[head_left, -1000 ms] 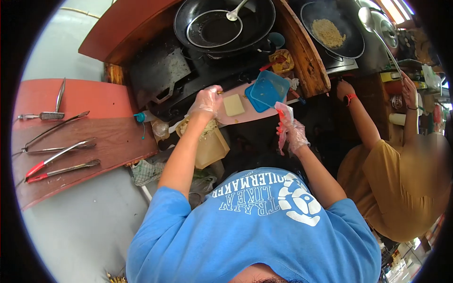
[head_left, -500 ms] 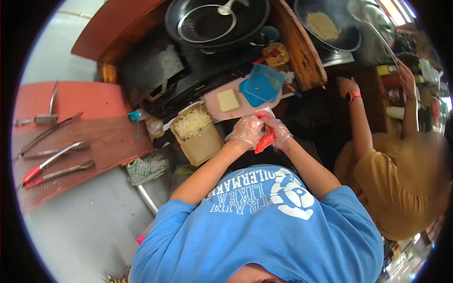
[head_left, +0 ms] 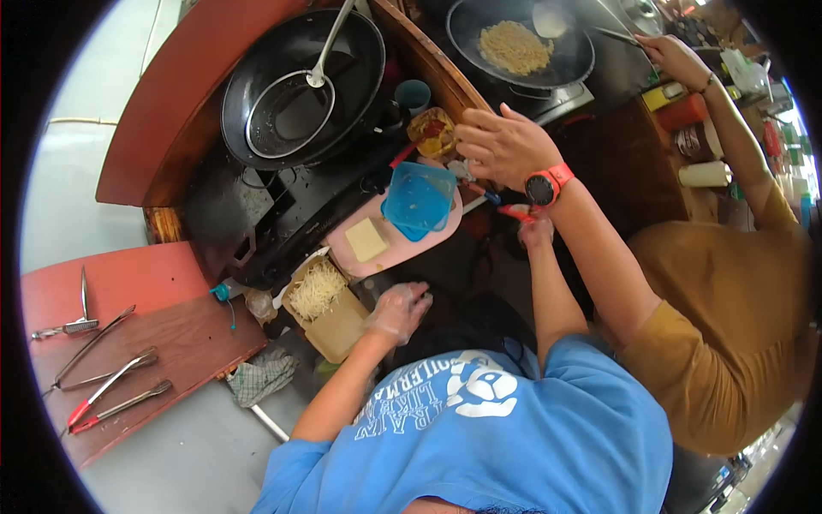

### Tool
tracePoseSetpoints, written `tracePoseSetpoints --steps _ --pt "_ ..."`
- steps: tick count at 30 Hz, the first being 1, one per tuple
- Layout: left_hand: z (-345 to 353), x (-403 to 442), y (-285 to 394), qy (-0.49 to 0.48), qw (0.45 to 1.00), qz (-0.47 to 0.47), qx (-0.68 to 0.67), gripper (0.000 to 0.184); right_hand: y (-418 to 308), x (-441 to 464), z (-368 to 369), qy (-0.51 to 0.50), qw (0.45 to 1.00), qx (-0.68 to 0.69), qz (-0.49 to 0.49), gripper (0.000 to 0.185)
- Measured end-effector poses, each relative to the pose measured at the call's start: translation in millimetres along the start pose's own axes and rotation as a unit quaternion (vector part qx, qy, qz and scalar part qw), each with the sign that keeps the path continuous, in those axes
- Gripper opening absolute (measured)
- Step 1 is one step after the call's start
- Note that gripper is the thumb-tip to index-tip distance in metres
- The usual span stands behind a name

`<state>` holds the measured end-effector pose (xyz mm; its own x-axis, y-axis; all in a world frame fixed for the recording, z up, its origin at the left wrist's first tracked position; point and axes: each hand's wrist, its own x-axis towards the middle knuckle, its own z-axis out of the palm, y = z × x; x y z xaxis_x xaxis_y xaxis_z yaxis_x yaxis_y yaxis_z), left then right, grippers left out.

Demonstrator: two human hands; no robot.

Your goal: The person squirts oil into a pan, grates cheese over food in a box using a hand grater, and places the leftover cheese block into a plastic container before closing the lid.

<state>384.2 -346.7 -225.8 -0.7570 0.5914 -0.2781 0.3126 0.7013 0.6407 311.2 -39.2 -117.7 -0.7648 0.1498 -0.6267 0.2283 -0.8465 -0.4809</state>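
Observation:
My left hand (head_left: 401,311), in a clear plastic glove, hangs free with its fingers loosely stretched out and nothing in them. It is beside a brown cardboard box (head_left: 336,334) of white shredded food (head_left: 316,291). My right hand (head_left: 538,231) is farther right, partly hidden behind another person's forearm. Its fingers are closed on a red crumpled plastic packet (head_left: 515,211). Beyond my hands, a pink cutting board (head_left: 347,254) carries a pale yellow block (head_left: 366,241) and a blue plastic container (head_left: 417,199).
A co-worker's hand (head_left: 505,147) with a red watch reaches in from the right; their other hand (head_left: 674,60) holds a long-handled utensil over a wok (head_left: 561,73) of noodles. A black pan (head_left: 364,64) holds a strainer. Tongs (head_left: 107,391) lie on the left board.
My hands have separated: the left is empty, the right has moved right with the red packet. The co-worker's watch hand has reached across towards the board. The view has turned.

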Motion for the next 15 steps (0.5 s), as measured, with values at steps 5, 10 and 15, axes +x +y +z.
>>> tracePoseSetpoints --steps 5,10,15 --pt "-5.3 -24.9 -3.7 0.01 0.996 -0.084 -0.006 0.03 -26.3 94.5 15.3 -0.434 0.863 0.099 0.237 0.06" --pt "17.9 -58.8 -30.4 0.07 0.995 -0.055 -0.04 0.029 -24.8 92.6 18.7 -0.426 0.877 0.05 0.217 0.059" --pt "32.8 -79.5 -39.8 0.05 0.994 -0.092 -0.01 0.031 -23.2 95.3 18.9 -0.447 0.872 0.02 0.198 0.057"
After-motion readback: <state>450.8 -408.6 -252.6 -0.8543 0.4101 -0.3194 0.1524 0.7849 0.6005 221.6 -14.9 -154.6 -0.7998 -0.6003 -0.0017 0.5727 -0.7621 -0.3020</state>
